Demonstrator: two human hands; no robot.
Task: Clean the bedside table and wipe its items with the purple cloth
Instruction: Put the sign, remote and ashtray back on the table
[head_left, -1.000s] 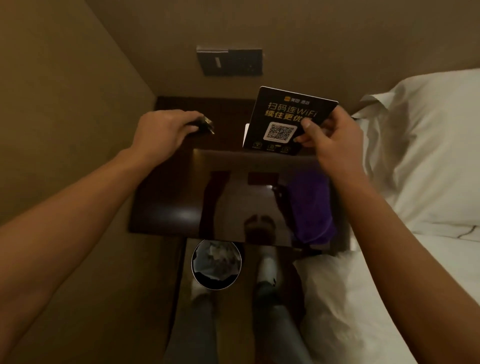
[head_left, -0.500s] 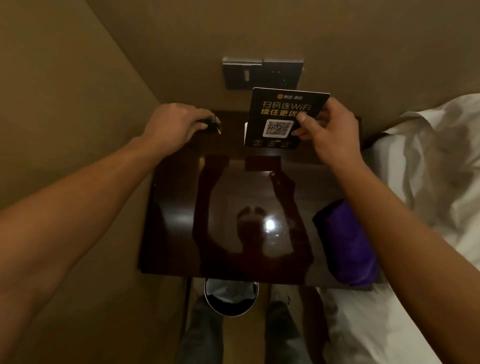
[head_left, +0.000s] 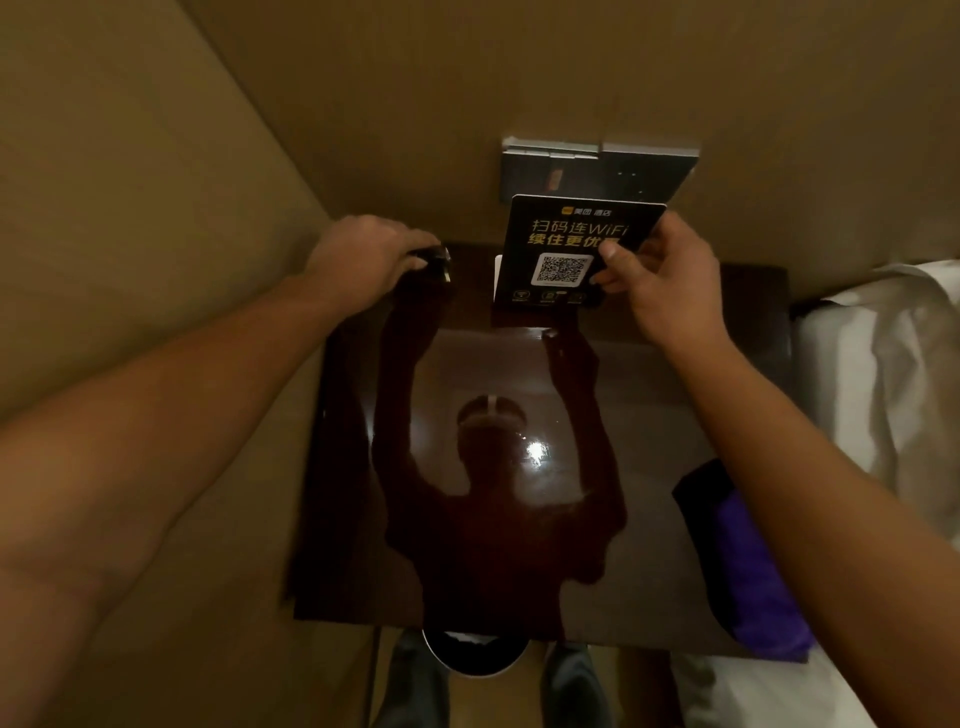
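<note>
Overhead, a dark glossy bedside table (head_left: 467, 519) wedged into a corner of tan walls, its top mirroring a raised-arm silhouette and one bright light spot. Above its far edge, a grey wall switch panel (head_left: 597, 166), partly covered by a black WiFi sign (head_left: 561, 244) with yellow and white lettering and a QR code. Behind the sign's left edge, a sliver of something white, too little showing to tell what. Along the right side, white bedding (head_left: 883, 389) pressed against the table. At the near right corner of the tabletop, the purple cloth (head_left: 753, 582), bunched and partly hidden beneath the right forearm. Under the near edge, a round waste bin (head_left: 475, 657) between two trouser legs. Left hand (head_left: 363, 260) stretched to the far left corner, knuckles up, fingers curled round a small dark object (head_left: 436, 260), too blurred to name. Right hand (head_left: 660, 275) raised at the far middle, thumb on the sign's face and fingers behind, pinching its right edge and holding it upright, lower edge near the tabletop, contact unclear.
</note>
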